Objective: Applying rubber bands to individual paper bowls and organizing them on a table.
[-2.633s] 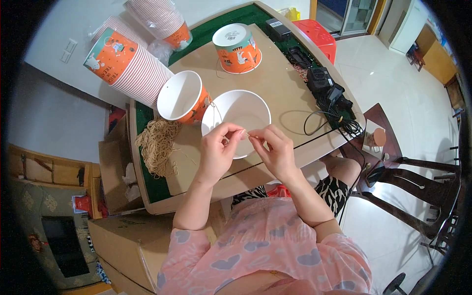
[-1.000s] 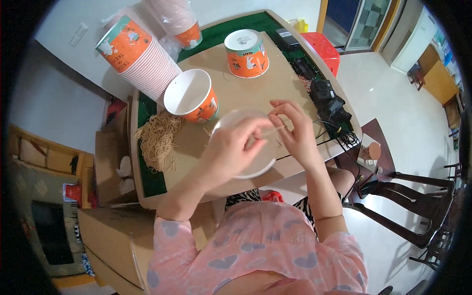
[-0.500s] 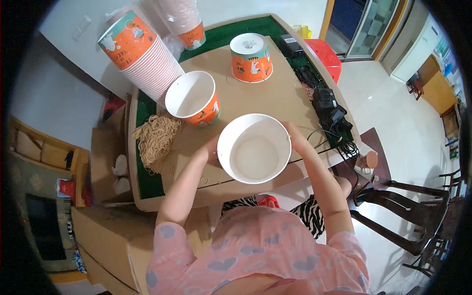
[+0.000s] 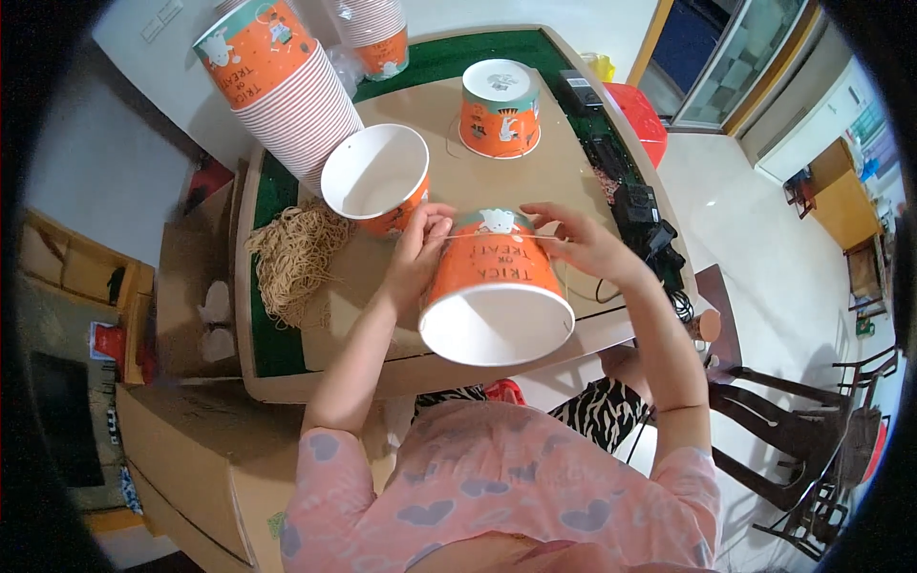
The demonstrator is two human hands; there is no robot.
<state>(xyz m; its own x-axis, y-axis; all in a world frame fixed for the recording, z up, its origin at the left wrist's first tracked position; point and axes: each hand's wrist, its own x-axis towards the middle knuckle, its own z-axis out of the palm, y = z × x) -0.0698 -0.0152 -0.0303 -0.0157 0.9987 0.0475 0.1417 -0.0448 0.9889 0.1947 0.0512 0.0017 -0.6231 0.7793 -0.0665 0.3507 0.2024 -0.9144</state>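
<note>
An orange paper bucket (image 4: 501, 263) with a white cartoon figure lies tipped on its side in front of me, its white mouth facing me. A thin tan cord (image 4: 492, 236) stretches across its upper side, between my hands. At the bucket's left, my left hand (image 4: 418, 250) pinches one end of the cord between thumb and fingers. My right hand (image 4: 585, 244) grips the cord at the bucket's right side, fingers curled over. Behind my left hand another paper bucket (image 4: 377, 172) stands mouth up. Farther back, a third bucket (image 4: 501, 119) rests upside down with a cord hanging by it.
A tall nested stack of buckets (image 4: 296, 105) leans at the back left, with a wrapped stack (image 4: 373, 38) behind. A heap of tan cords (image 4: 296, 258) lies on the left. Black adapters and cables (image 4: 635, 205) line the table's right edge, near a red stool (image 4: 638, 124).
The bucket has tipped from mouth up to lying on its side, mouth toward me. Both hands have moved from around its sides up to the cord, now drawn across it.
</note>
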